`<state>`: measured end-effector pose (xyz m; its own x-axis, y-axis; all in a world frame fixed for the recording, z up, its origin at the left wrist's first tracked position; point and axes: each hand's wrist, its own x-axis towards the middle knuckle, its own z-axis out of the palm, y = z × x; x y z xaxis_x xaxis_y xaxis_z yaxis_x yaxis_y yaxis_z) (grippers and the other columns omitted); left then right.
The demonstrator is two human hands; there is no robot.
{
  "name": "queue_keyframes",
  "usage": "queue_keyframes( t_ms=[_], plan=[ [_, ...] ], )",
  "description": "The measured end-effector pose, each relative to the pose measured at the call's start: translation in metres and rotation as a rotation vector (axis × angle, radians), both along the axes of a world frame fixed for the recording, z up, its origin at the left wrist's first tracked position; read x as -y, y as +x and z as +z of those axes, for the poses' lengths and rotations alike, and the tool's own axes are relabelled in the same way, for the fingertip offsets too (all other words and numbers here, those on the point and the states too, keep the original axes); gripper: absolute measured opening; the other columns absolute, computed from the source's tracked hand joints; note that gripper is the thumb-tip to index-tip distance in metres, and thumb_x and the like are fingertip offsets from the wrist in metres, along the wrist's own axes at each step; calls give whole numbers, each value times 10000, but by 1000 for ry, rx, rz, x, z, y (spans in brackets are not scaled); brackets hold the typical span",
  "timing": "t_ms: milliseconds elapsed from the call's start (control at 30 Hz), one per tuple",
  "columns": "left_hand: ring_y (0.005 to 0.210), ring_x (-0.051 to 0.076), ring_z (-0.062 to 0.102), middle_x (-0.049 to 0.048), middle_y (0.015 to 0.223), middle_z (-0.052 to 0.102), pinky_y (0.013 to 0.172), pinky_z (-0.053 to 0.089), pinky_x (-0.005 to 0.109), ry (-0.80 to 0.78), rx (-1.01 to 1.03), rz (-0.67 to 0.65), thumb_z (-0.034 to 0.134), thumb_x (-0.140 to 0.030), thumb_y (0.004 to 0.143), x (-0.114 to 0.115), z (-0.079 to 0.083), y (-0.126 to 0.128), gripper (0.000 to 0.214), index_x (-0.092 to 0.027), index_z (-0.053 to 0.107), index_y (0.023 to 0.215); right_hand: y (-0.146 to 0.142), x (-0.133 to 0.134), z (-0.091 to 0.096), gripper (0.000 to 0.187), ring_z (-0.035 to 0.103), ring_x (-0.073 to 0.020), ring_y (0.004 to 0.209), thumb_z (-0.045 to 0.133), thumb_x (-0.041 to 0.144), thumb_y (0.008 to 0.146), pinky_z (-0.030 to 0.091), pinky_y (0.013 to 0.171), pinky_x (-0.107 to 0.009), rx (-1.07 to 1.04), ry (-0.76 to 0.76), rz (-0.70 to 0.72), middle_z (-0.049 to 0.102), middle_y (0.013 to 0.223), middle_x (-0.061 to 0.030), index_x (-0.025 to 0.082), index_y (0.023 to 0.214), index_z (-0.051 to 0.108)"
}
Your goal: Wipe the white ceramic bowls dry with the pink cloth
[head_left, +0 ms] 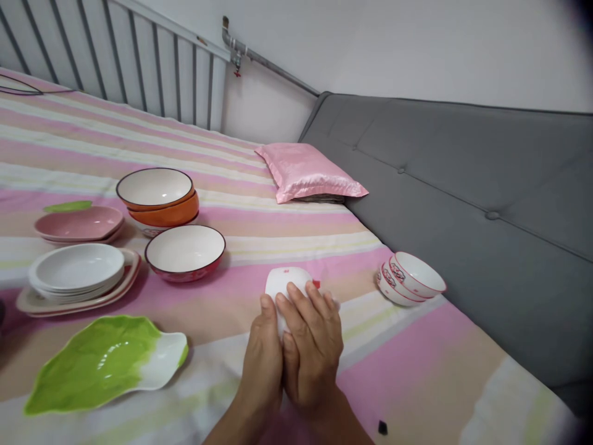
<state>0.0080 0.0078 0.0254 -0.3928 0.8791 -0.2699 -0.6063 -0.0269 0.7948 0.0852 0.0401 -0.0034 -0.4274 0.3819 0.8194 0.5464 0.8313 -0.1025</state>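
Observation:
A smooth white piece [278, 281] with a small red mark near its far edge lies between my two hands at the middle of the bed. Its lower part is hidden, so its exact kind does not show. A bit of red pokes out beyond its right side. My left hand [262, 355] cups it from the left, thumb upward. Over its near side and right side, my right hand [311, 340] lays its fingers close together. The red-sided bowl [185, 247] stands to the left of the hands, and a leaf-shaped green and white dish [109, 358] lies nearer on the left.
Orange bowls [160, 204] are stacked behind. Pink dishes [81, 224] and white plates [76, 269] sit at left. Tilted red-rimmed bowls [412, 278] rest near the grey headboard [445, 167]. A pink pillow [308, 173] lies beyond; a small black piece [382, 427] is in front.

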Motion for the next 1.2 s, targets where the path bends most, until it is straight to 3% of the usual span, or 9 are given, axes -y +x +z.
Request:
queue_keyframes(
  t_ms=[100, 200, 367, 567, 733, 867, 1000, 1067, 1200],
  plan=[
    [695, 197, 599, 63, 668, 676, 614, 450, 247, 116, -284, -99, 472, -595, 847, 2, -1, -1, 511, -151, 697, 727, 2, 2, 7, 548, 397, -274, 1337, 384, 140, 881, 260, 1105, -481, -43, -42, 2, 535, 1368, -49, 220, 1422, 384],
    [507, 130, 417, 18, 518, 523, 474, 325, 242, 178, -429, -249, 431, -604, 857, 3, -3, -3, 564, -163, 536, 521, 5, 2, 15, 551, 385, -269, 1346, 366, 115, 878, 294, 1088, -488, -63, -123, 17, 520, 1380, -61, 206, 1422, 381],
    [508, 107, 285, -13, 528, 360, 483, 249, 250, 278, -610, -426, 293, -592, 905, 5, -7, -4, 573, -180, 419, 529, 17, -2, 29, 463, 392, -238, 1342, 325, 147, 923, 349, 1076, -503, -103, -362, 70, 540, 1360, -59, 204, 1358, 470],
    [502, 100, 318, -19, 537, 367, 501, 263, 238, 364, -721, -591, 246, -555, 931, 7, -7, -2, 555, -187, 361, 532, 37, -18, 44, 382, 481, -218, 1275, 356, 320, 965, 362, 1088, -461, -255, -802, 186, 587, 1314, -59, 233, 1247, 598],
    [494, 105, 350, -9, 530, 405, 485, 272, 238, 320, -564, -758, 257, -621, 898, 9, -4, -5, 587, -181, 428, 549, 50, -35, 47, 400, 557, -246, 1189, 444, 448, 922, 435, 1004, -409, -404, -1265, 279, 626, 1265, -76, 213, 1154, 669],
    [467, 104, 374, -4, 494, 451, 459, 289, 228, 223, -375, -700, 359, -687, 831, 9, -9, -6, 608, -178, 462, 515, 54, -42, 46, 371, 582, -260, 1153, 497, 437, 888, 467, 949, -405, -508, -1470, 371, 646, 1232, -90, 200, 1094, 693],
    [483, 140, 491, 22, 505, 563, 485, 377, 238, 52, -84, -481, 493, -649, 798, 4, -11, -4, 541, -158, 592, 595, 51, -42, 40, 359, 564, -263, 1189, 475, 390, 895, 430, 1003, -437, -673, -1526, 481, 644, 1234, -101, 183, 1106, 677],
    [641, 199, 626, 67, 667, 686, 619, 470, 276, -9, 162, -383, 477, -600, 841, 1, -6, -4, 505, -141, 686, 847, 47, -43, 35, 390, 571, -271, 1182, 441, 405, 905, 443, 991, -452, -716, -1503, 507, 625, 1261, -104, 180, 1136, 660],
    [987, 284, 662, 139, 1053, 717, 901, 470, 383, -1, 575, -319, 407, -572, 889, -4, -1, -7, 593, -127, 582, 1241, 36, -44, 27, 443, 564, -282, 1188, 414, 470, 898, 435, 1002, -461, -806, -1401, 540, 627, 1261, -92, 189, 1139, 658]
  ],
)
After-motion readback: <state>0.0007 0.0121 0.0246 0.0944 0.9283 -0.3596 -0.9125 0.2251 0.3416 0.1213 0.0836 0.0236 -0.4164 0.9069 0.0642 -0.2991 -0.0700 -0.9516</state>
